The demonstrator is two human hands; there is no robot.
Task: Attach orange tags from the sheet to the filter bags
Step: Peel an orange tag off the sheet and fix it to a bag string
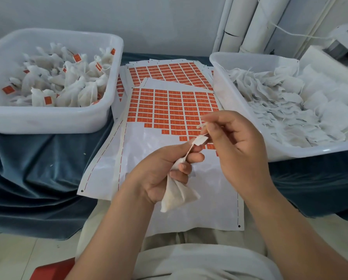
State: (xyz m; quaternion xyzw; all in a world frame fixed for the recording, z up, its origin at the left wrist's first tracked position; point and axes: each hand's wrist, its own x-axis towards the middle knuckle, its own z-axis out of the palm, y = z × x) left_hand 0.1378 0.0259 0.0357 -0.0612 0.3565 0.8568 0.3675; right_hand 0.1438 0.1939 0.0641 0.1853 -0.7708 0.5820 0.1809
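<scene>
Filter bag (178, 195), white, crumpled, gripped by left hand (159, 174), right hand (235, 142) pinching its string (190, 150)

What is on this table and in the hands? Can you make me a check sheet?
Surface: blue cloth, rumpled, covers the table.
Job's things: tag sheet in the middle, its near rows already bare; left tub of tagged bags; right tub of bags with no tags showing; filter bag, its string and a tag, pale side up, between the hands.
Clutter: spare sheets stacked behind; red object at the bottom edge.
Grippers: left hand grips the filter bag; right hand pinches the string.
Cables: thin white cord at upper right.
Surroundings: white pipes against a pale wall.
</scene>
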